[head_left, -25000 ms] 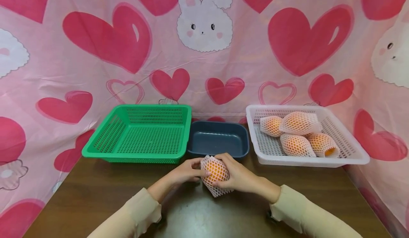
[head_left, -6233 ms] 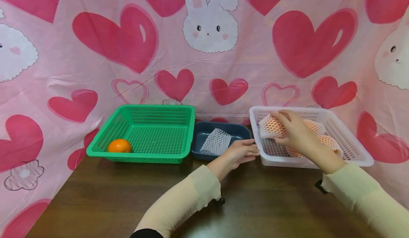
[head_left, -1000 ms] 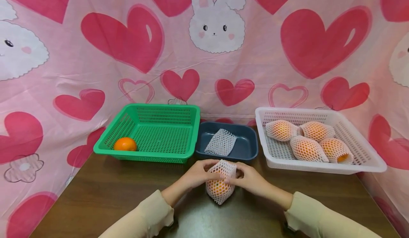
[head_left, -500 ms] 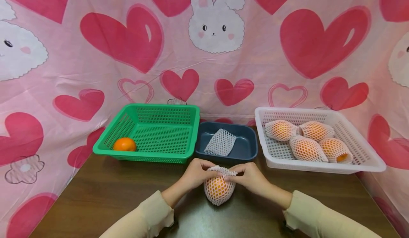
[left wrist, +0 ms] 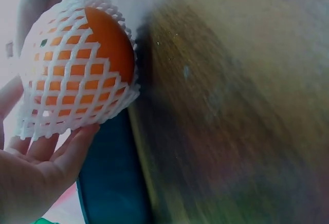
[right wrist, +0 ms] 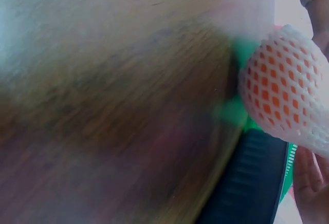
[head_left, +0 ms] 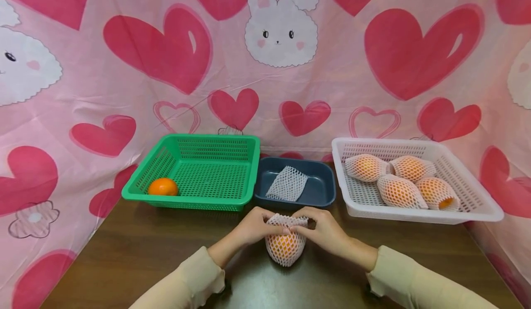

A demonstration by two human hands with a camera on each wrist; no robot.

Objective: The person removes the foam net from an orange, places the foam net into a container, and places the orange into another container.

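Observation:
Over the middle of the table, an orange (head_left: 285,243) sits in a white foam net (head_left: 287,256). My left hand (head_left: 254,228) pinches the upper left of the net, and my right hand (head_left: 322,228) pinches its upper right, the thumbs almost meeting in front. In the left wrist view, bare peel (left wrist: 113,44) shows at one side through an opening in the net, with the fingers of that hand along the net's end. The right wrist view shows netting over the whole visible side of the fruit (right wrist: 280,88).
Behind the hands, a dark blue tray (head_left: 317,187) holds a flattened foam net (head_left: 287,183). To its left, a green basket (head_left: 186,203) has one bare orange (head_left: 163,187). On the right, a white basket (head_left: 419,214) contains several netted oranges (head_left: 401,190).
Over the last second, both hands have pushed the net's top lower around the orange. Since the oldest frame, a bare orange has appeared in the green basket and a net in the tray.

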